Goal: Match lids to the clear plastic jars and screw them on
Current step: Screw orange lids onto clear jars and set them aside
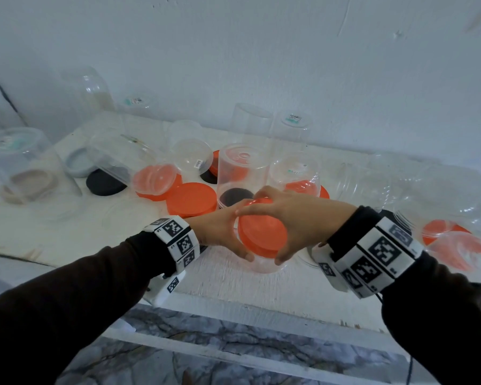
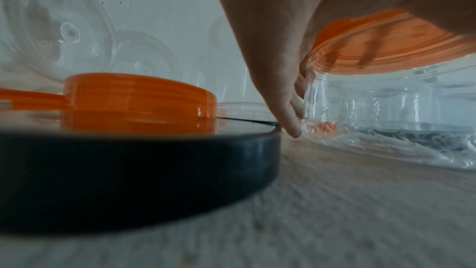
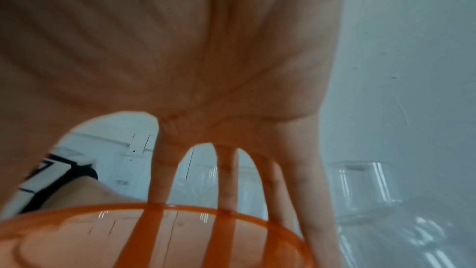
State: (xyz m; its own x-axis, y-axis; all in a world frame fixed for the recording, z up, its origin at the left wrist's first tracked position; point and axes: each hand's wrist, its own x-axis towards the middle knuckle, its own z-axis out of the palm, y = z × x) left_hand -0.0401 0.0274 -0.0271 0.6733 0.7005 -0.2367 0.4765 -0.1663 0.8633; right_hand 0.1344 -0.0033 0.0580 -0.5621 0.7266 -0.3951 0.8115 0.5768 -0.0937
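Note:
A small clear plastic jar [image 1: 265, 264] stands near the front of the white table [image 1: 233, 284]. My left hand [image 1: 225, 232] grips its side; in the left wrist view the fingers [image 2: 280, 80] curl round the clear jar [image 2: 386, 113]. An orange lid [image 1: 261, 233] sits a little tilted on the jar's mouth. My right hand [image 1: 297, 220] covers it from above, with fingers and thumb spread round its rim. In the right wrist view the fingers [image 3: 226, 180] reach over the far edge of the orange lid [image 3: 154, 235]. The threads are hidden.
Several clear jars stand upside down or lie across the table, such as a tall jar [image 1: 242, 173]. Loose orange lids [image 1: 190, 200], black lids [image 1: 104, 183] and a grey lid [image 1: 78, 163] lie among them. A black lid [image 2: 128, 170] lies under my left wrist. A wall stands behind.

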